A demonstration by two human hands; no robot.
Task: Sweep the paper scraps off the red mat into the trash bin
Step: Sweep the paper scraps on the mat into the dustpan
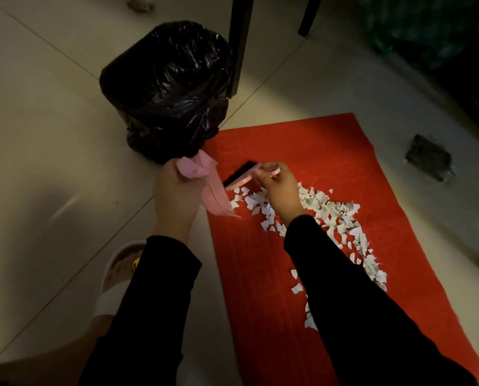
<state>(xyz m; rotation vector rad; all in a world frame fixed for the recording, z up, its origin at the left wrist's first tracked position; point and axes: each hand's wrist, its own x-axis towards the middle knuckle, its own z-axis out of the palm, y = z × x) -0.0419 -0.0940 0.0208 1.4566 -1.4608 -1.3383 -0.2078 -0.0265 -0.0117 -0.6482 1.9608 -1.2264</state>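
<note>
A red mat (260,274) lies on the tiled floor with several white paper scraps (335,215) strewn along its right half. The trash bin (165,87), lined with a black plastic bag, stands just off the mat's far left corner. My left hand (177,196) grips the handle of a pink dustpan (213,196), which hangs at the mat's left edge. My right hand (280,188) holds the pink handle of a small brush (243,174) with black bristles, just beyond the far end of the scraps.
Two dark furniture legs (241,43) stand behind the bin. A dark grey patch (429,157) sits on the tiles right of the mat. My foot in a white slipper (115,277) is at the lower left. Dark furniture fills the upper right.
</note>
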